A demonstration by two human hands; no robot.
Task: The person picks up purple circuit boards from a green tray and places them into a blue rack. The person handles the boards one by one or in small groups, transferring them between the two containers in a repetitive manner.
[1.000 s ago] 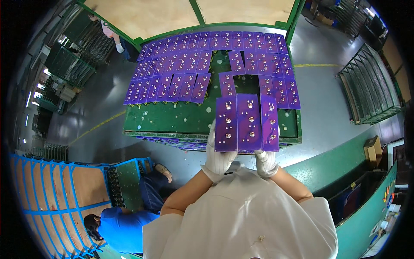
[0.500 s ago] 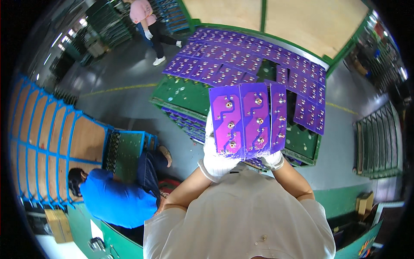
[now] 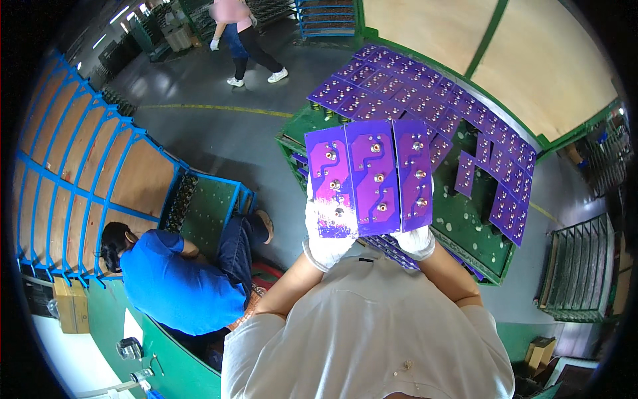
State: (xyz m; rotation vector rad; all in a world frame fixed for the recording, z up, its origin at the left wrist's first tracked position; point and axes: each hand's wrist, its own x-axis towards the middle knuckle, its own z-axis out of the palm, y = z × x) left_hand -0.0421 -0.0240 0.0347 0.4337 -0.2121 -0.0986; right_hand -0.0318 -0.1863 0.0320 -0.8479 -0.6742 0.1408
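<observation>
Both my hands wear white gloves and hold up purple circuit boards (image 3: pixel 367 193) in front of my chest. Several metal posts stand up from the boards' faces, and glare whitens the lower left corner. My left hand (image 3: pixel 327 245) grips the lower left edge, its fingers mostly behind the boards. At the lower right, my right hand (image 3: pixel 416 242) is closed on the bottom edge; its fingertips are hidden too. Beyond them, many similar purple boards (image 3: pixel 425 100) lie in rows on a green cart (image 3: pixel 442 216), with gaps in the rows nearest me.
A person in blue (image 3: pixel 183 282) sits close at my left, beside a blue rack (image 3: pixel 86 179) of wooden panels. Farther off, a person in pink (image 3: pixel 230 12) is on the floor aisle. A metal rack (image 3: pixel 575 269) stands at right, and a green bench (image 3: pixel 173 356) at lower left.
The scene has shifted, with the cart now farther right in view. The boards in my hands sit further left, and the right-hand board faces me more fully. The person in pink has changed stride.
</observation>
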